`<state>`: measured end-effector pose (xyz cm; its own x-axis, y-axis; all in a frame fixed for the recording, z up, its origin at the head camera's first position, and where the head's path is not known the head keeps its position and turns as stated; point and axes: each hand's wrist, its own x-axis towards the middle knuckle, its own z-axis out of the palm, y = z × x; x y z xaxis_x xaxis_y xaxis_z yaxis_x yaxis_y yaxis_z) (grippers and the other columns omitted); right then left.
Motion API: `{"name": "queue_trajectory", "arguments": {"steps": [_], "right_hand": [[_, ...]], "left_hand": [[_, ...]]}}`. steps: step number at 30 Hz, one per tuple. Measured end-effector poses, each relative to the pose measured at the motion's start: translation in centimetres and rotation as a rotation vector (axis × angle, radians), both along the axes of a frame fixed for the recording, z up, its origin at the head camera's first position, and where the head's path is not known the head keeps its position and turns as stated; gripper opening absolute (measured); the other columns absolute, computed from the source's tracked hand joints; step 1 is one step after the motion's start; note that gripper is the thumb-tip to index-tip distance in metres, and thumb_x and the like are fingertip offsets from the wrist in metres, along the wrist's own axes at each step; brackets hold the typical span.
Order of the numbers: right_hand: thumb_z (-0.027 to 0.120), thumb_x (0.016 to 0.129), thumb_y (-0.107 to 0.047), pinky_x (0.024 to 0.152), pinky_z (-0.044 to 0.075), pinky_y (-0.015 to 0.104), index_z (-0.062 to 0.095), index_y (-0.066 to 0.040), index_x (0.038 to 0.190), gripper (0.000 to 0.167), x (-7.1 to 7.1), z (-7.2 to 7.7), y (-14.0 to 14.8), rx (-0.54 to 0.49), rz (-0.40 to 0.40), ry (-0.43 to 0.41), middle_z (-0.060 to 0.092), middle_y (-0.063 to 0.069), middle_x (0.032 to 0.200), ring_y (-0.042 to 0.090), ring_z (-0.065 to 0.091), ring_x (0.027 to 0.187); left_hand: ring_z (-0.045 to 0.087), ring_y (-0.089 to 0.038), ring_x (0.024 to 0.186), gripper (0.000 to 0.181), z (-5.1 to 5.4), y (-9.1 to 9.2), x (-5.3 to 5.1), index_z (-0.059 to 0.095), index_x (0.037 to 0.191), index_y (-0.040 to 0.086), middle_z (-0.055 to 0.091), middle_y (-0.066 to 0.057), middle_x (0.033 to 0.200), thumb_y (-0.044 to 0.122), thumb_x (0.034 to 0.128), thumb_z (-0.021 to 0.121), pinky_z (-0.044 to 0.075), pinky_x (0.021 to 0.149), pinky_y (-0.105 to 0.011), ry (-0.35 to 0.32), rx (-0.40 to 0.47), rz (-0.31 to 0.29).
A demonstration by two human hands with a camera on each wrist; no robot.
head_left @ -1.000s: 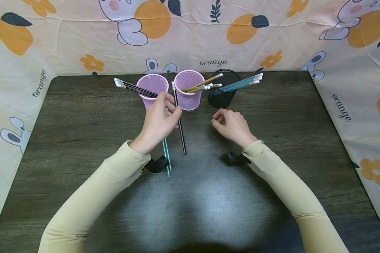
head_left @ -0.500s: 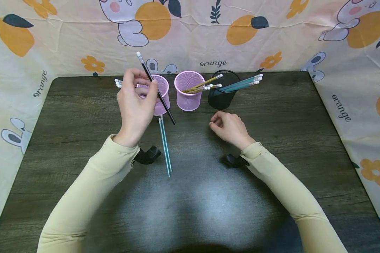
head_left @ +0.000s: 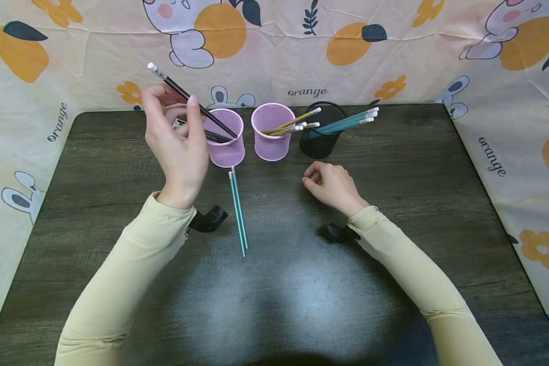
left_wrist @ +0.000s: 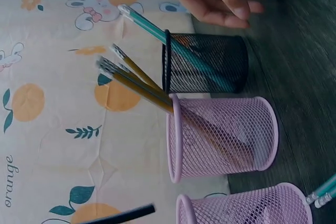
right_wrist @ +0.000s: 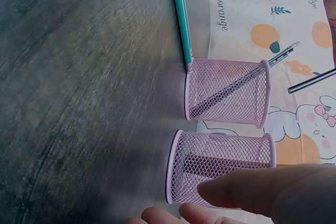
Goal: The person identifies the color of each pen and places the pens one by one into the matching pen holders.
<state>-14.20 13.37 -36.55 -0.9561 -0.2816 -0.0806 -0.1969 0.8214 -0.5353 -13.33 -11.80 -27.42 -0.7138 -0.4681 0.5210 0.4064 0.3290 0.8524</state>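
My left hand (head_left: 178,147) pinches a black pencil (head_left: 212,117) with a white eraser end, held slanted. Its lower tip is just above the mouth of the left pink mesh cup (head_left: 227,153), apart from the rim in the right wrist view. Other black pencils (head_left: 216,136) lean inside that cup, partly hidden behind the hand. My right hand (head_left: 333,187) rests on the table with loosely curled fingers and holds nothing, just in front of the black mesh cup (head_left: 317,146). Two teal pencils (head_left: 239,213) lie side by side on the table, erasers near the left cup.
Right of the left cup stands a second pink mesh cup (head_left: 272,148) with several yellow pencils (head_left: 285,126). Teal pencils (head_left: 347,122) lean out of the black cup. A patterned cloth (head_left: 274,56) rises behind the dark wooden table (head_left: 283,305).
My left hand has carried the black pencil leftward and up from in front of the two pink cups, tilting it over the left one. The right hand has barely moved.
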Motion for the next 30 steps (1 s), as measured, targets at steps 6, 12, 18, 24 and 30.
{"name": "queue_trajectory", "arguments": {"steps": [6,12,18,24,30], "right_hand": [[0.060,0.090,-0.023,0.061,0.048,0.037,0.068,-0.010,0.099,0.018,0.1,-0.1,0.0,0.001,0.001,-0.007,0.073,0.005,0.085,0.019,0.065,0.071],[0.060,0.091,-0.023,0.062,0.049,0.039,0.068,-0.009,0.100,0.018,0.1,-0.2,-0.1,0.003,0.012,-0.011,0.072,0.005,0.085,0.019,0.066,0.072],[0.060,0.091,-0.024,0.062,0.049,0.038,0.068,-0.009,0.100,0.019,0.2,-0.2,-0.1,0.011,0.013,-0.017,0.072,0.005,0.085,0.019,0.066,0.072],[0.060,0.091,-0.024,0.062,0.049,0.039,0.068,-0.009,0.100,0.019,0.2,-0.2,-0.1,0.015,0.027,-0.025,0.072,0.005,0.086,0.020,0.066,0.072],[0.060,0.091,-0.023,0.062,0.049,0.039,0.068,-0.009,0.100,0.018,0.3,-0.4,-0.2,0.020,0.039,-0.031,0.072,0.005,0.085,0.020,0.066,0.072]], "left_hand": [[0.063,-0.011,0.081,0.018,-0.5,-0.2,-0.1,0.052,0.108,0.004,0.053,0.006,0.098,0.010,0.0925,0.059,0.054,0.068,-0.018,0.006,-0.009,0.029],[0.064,-0.010,0.082,0.017,-1.5,-0.5,-0.3,0.054,0.106,0.000,0.055,0.004,0.094,0.007,0.0918,0.059,0.055,0.073,-0.021,0.011,-0.065,0.001],[0.063,-0.005,0.082,0.017,-3.0,-1.0,-0.5,0.056,0.104,-0.004,0.064,-0.008,0.095,0.007,0.0906,0.060,0.054,0.077,-0.019,-0.120,-0.090,-0.040],[0.068,-0.015,0.087,0.020,-4.6,-1.7,-0.4,0.061,0.105,-0.007,0.070,-0.017,0.097,0.008,0.0924,0.060,0.053,0.079,-0.018,-0.228,-0.123,-0.057],[0.066,-0.006,0.081,0.022,-5.9,-2.4,0.4,0.065,0.105,-0.007,0.071,-0.018,0.096,0.010,0.0933,0.059,0.052,0.074,-0.013,-0.289,-0.191,-0.055]]}}
